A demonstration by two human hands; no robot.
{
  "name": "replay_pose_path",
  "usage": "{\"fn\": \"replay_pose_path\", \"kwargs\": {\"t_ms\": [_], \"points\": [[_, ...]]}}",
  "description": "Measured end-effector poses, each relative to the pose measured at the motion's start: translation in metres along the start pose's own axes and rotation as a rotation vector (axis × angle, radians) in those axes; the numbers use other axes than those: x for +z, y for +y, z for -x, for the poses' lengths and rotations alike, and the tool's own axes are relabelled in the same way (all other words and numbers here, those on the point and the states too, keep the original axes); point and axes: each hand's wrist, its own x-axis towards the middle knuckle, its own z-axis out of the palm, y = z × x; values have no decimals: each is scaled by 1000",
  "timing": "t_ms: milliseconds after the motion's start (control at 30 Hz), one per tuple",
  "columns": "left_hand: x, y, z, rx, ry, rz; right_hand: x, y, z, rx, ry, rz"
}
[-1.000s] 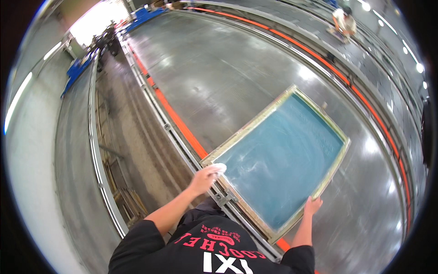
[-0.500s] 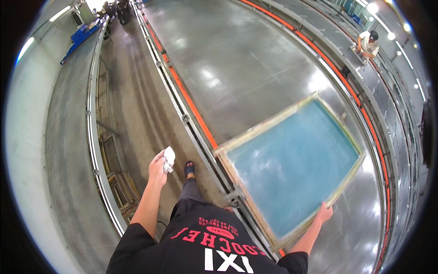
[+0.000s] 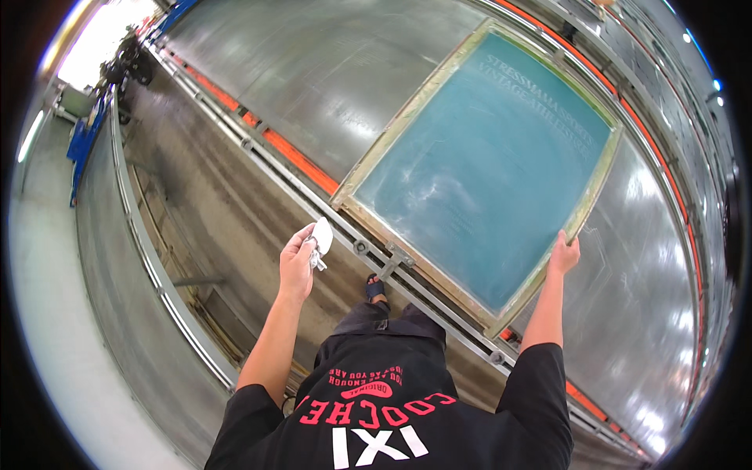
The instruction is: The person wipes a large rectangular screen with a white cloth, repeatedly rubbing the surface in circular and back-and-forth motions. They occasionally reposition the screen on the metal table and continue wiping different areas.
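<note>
A screen frame point(image 3: 478, 172) with a teal mesh and faint lettering lies on the long metal table point(image 3: 282, 70), its near side along a rail point(image 3: 305, 202) beside a metal clamp bracket point(image 3: 395, 257). My right hand point(image 3: 562, 254) grips the frame's right side, fingers curled over the edge. Left of the frame, my left hand point(image 3: 296, 258) is raised over the aisle, closed on a crumpled white cloth point(image 3: 319, 239) and touching nothing else.
A second metal surface point(image 3: 117, 258) with a rail runs along the left. Between it and the table is the floor point(image 3: 204, 180), with my sandalled foot point(image 3: 374, 288) below. Orange strips point(image 3: 298, 160) edge the table. Dark motorbike-like shapes point(image 3: 125, 59) and blue objects point(image 3: 84, 141) stand back left.
My left hand has left the frame's corner, taking the white cloth with it. The view has turned, so the screen sits higher; the co-worker at upper right is now mostly out of view.
</note>
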Motion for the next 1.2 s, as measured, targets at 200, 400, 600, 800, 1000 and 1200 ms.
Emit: {"fn": "replay_pose_path", "kwargs": {"t_ms": [200,400,600,800,1000,1200], "points": [[27,7,-17,25,-56,-299,8,-35,13,106,-29,29],[90,-8,-33,340,-136,-761,19,-3,14,113,108,163],[143,-64,-64,675,-553,-1196,25,5,13,124,-48,291],[191,-79,-185,867,-771,-1695,30,-6,18,86,-3,301],[193,-105,-180,836,-812,-1845,24,-11,19,75,17,405],[297,-93,-272,874,-779,-1522,23,-24,22,122,21,409]]}}
